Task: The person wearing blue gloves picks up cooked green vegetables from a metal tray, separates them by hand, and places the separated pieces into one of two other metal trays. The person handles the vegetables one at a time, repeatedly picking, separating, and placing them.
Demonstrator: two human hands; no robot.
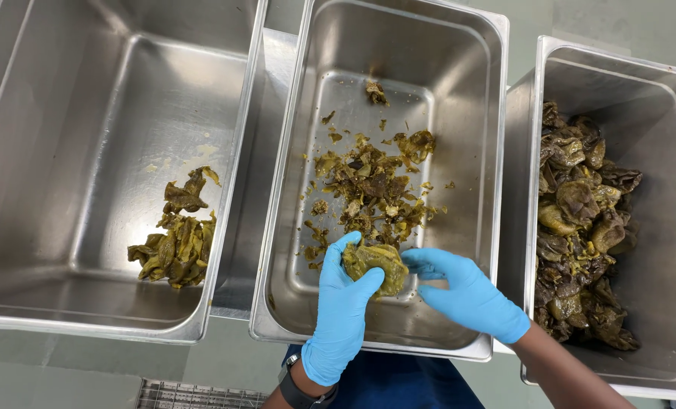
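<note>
Centrally, three deep rectangular stainless-steel pans stand side by side on a pale green surface, seen from above. Over the near end of the middle steel pan (277,250), the left hand in a blue disposable glove (343,307) curls its thumb and fingers around a soft, olive-green roasted pepper (376,263), gripping it from the left. The right hand in a matching blue glove (465,291) meets the same pepper from the right, its fingertips (421,266) pinching the pepper's edge, so that both hands close on it just above the pan floor. Just beyond the hands, toward the far side, a loose scatter of dark brown and green skins, seeds and scraps (372,185) covers the middle of that pan's floor. The left steel pan (50,151) holds a small heap of flattened olive-green pepper pieces (177,238) near its right wall. The right steel pan (663,151) holds a dense pile of whole dark, blistered peppers (580,220) along its left side. A dark watch band (302,394) circles the left wrist, and a blue garment (398,382) shows at the near edge.
</note>
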